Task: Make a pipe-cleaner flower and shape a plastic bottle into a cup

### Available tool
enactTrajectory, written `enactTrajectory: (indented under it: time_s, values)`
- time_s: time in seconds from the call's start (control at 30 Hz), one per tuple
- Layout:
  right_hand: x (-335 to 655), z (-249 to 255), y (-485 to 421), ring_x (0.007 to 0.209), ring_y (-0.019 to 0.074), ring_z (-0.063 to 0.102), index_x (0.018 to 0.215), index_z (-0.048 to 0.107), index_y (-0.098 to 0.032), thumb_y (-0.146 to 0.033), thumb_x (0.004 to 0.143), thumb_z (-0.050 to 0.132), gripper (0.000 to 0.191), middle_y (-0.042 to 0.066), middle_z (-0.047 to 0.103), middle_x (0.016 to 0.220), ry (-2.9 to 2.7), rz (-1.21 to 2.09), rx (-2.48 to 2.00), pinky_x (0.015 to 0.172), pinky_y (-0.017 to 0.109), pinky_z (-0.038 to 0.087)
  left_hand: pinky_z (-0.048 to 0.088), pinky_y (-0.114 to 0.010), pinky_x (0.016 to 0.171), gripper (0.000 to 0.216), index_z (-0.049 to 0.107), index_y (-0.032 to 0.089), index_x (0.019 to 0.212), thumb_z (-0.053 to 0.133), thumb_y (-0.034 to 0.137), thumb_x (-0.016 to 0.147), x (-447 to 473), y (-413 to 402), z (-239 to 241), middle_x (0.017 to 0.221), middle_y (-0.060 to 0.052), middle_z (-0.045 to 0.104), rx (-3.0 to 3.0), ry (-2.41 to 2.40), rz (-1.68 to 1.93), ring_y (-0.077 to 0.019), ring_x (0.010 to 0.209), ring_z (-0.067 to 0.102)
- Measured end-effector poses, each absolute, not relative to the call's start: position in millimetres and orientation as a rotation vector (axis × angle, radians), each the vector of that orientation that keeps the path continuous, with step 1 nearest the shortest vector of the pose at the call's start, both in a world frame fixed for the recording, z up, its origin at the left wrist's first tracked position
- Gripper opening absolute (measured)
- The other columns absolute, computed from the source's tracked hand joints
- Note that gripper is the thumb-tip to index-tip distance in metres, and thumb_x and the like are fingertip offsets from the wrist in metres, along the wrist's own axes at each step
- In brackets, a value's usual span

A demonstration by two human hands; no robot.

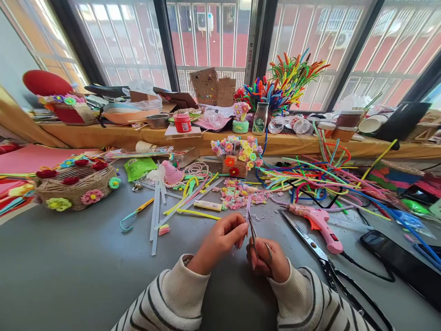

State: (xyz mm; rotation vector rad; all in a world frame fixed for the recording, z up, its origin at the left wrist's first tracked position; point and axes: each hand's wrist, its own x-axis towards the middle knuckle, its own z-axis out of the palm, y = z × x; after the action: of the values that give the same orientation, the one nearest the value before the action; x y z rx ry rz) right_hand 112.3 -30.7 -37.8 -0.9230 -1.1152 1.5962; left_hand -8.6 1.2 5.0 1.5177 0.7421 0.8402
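1. While daylight comes through the barred windows [210, 50], a person in striped sleeves works at a grey tabletop [86, 262].
2. Left hand [222, 236]: fingers pinched on a thin lilac strand [248, 204], which sticks up past the fingertips, near table centre.
3. Right hand [270, 259]: clenched round small scissors [254, 233], blades pointing up, right beside the strand; can't tell from here if they touch it.
4. Just beyond the hands: pile of pink and pastel clippings [237, 195], lilac bits scattered near it, white tube [207, 205] lying to its left.
5. Behind the pile: small box of crafted flowers [235, 166], upright.
6. Table left: woven basket [69, 200] with flowers on its wall, hooked blue-and-orange piece [136, 216], green packet [139, 168], translucent sticks [155, 218], pink cone [172, 174], string of beads [200, 169].
7. Table right: loose tangle of coloured stems [320, 181], pink glue gun [324, 225] lying on its side, large scissors [312, 243] with blades parted, black phone-like slab [399, 262].
8. Window ledge [151, 136], draped in tan cloth, is crowded: red jar [182, 123], glass bottle [260, 119], bright bunch of fuzzy stems [267, 96], cups towards the right.
9. Outside: reddish wall, air-conditioner units.
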Motion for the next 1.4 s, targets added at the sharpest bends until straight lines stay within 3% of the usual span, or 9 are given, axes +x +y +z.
enactTrajectory:
  time_s: [0.3,0.47,0.67,1.17,1.4]
  values:
    - [110.2,-47.4,-29.0,0.024,0.0013,0.02,0.039,0.041,-0.015,-0.052,0.057,0.055,0.043,-0.01,0.022,0.028,-0.957,1.682,-0.857,0.027,0.017,0.01,0.029,-0.019,0.045,0.019,0.04,0.015,0.061,0.04,0.028,0.074,-8.6,3.3,3.0,0.05,0.005,0.037,1.531,0.769,0.838,-0.0056,0.045,0.034]
    - [108.3,-47.8,-28.3,0.023,0.001,0.013,0.04,0.044,-0.014,-0.058,0.055,0.05,0.047,-0.012,0.018,0.025,-0.945,1.739,-0.728,0.025,0.017,0.01,0.029,-0.019,0.046,0.018,0.04,0.015,0.061,0.04,0.027,0.074,-9.3,3.6,1.0,0.05,0.005,0.037,1.557,0.731,0.819,-0.0056,0.045,0.035]
    - [110.1,-48.1,-28.2,0.023,0.0007,0.019,0.039,0.041,-0.014,-0.049,0.057,0.056,0.042,-0.01,0.022,0.027,-0.933,1.681,-0.861,0.026,0.016,0.01,0.029,-0.02,0.046,0.018,0.039,0.015,0.06,0.04,0.028,0.074,-9.3,2.9,3.0,0.051,0.005,0.037,1.549,0.764,0.826,-0.0059,0.046,0.035]
    - [109.6,-42.3,-31.3,0.025,0.0004,0.011,0.045,0.045,-0.014,-0.063,0.053,0.049,0.049,-0.012,0.019,0.027,-0.979,1.749,-0.718,0.027,0.017,0.009,0.028,-0.019,0.045,0.018,0.04,0.014,0.059,0.041,0.025,0.073,-9.5,1.3,5.6,0.051,0.005,0.038,1.521,0.714,0.779,-0.0049,0.044,0.035]
    - [110.6,-39.8,-30.6,0.026,0.0007,0.019,0.041,0.04,-0.015,-0.055,0.053,0.055,0.045,-0.009,0.026,0.031,-0.981,1.63,-0.916,0.028,0.017,0.01,0.029,-0.018,0.045,0.019,0.04,0.015,0.059,0.041,0.026,0.073,-9.7,2.7,3.7,0.049,0.006,0.035,1.503,0.703,0.798,-0.0051,0.044,0.035]
